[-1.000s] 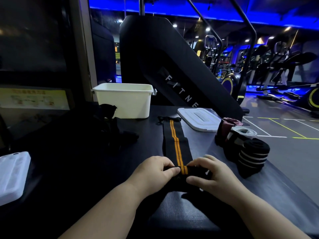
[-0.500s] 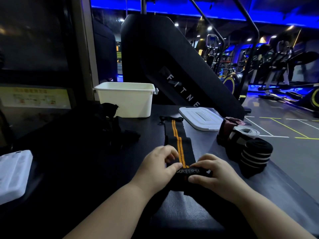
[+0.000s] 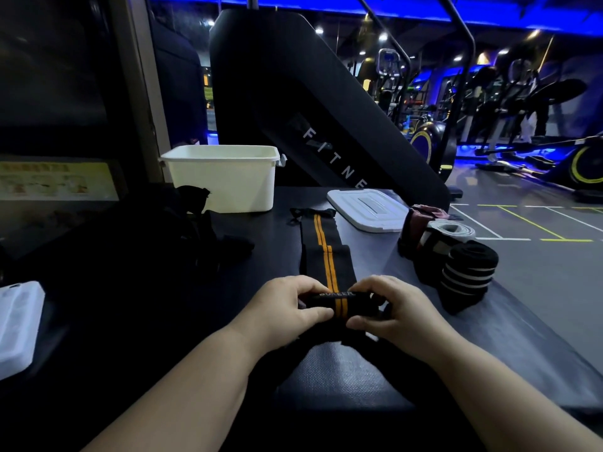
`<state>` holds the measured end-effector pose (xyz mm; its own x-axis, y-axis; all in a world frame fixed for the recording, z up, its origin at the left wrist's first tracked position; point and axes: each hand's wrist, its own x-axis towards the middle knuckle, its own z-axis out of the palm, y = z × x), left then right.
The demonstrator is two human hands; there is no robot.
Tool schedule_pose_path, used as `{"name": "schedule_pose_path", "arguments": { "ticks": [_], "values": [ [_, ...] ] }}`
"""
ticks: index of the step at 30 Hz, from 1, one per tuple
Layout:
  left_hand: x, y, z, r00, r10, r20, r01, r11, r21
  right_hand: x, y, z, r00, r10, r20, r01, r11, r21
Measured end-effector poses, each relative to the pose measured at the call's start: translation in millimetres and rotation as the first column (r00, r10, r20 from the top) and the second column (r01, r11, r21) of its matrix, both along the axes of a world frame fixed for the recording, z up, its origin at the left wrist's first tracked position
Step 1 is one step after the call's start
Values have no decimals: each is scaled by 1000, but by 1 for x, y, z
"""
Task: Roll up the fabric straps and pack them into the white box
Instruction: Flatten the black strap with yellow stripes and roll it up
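One white plastic tray (image 3: 16,327) at the far left edge of the dark tabletop (image 3: 342,370), partly cut off by the frame. Next to the right, a heap of black fabric (image 3: 182,236), detail lost in shadow. Behind the heap, toward the far edge: white box (image 3: 225,181), upright and open-topped, interior hidden from this angle.

Centre, near edge:
- Left hand (image 3: 287,308): fingers and thumb curled round the left end of the roll.
- Black strap with twin orange stripes (image 3: 326,256): near end wound into a short roll (image 3: 339,303), gripped between both hands just above the tabletop. Pale lettering on top of the roll, not fully legible. Unrolled remainder flat on the tabletop, running away toward the far edge. Far end short of the white box and apart from it.
- Right hand (image 3: 391,311): fingers curled over the right end of the same roll, thumb at the front.

Right of the strap's far end: white lid (image 3: 368,210), flat on the tabletop, well apart from the box.

Right edge, three finished rolls in a touching row: maroon roll (image 3: 414,223) farthest, white-and-black roll (image 3: 447,231) in the middle, black roll with white stripes (image 3: 470,272) nearest.
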<state>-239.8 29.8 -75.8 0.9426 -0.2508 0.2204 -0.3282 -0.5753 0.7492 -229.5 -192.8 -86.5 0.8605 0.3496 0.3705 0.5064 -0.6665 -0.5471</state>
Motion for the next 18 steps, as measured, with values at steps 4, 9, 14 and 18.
{"name": "schedule_pose_path", "arguments": {
  "ticks": [4,9,14,18],
  "values": [
    [1,0,-1,1000,-23,-14,23,999,-38,2,-2,-1,1000,-9,-12,10,998,62],
    [-4,0,4,1000,5,-1,-5,1000,16,1,0,0,1000,-2,-15,3,999,32],
    [-1,-3,3,1000,1,-30,-2,1000,-14,-1,0,1,1000,-10,-28,9,1000,-29],
    [2,-6,1,997,19,-75,-22,999,-37,-5,0,2,995,23,-93,-20,999,43]
  ]
}}
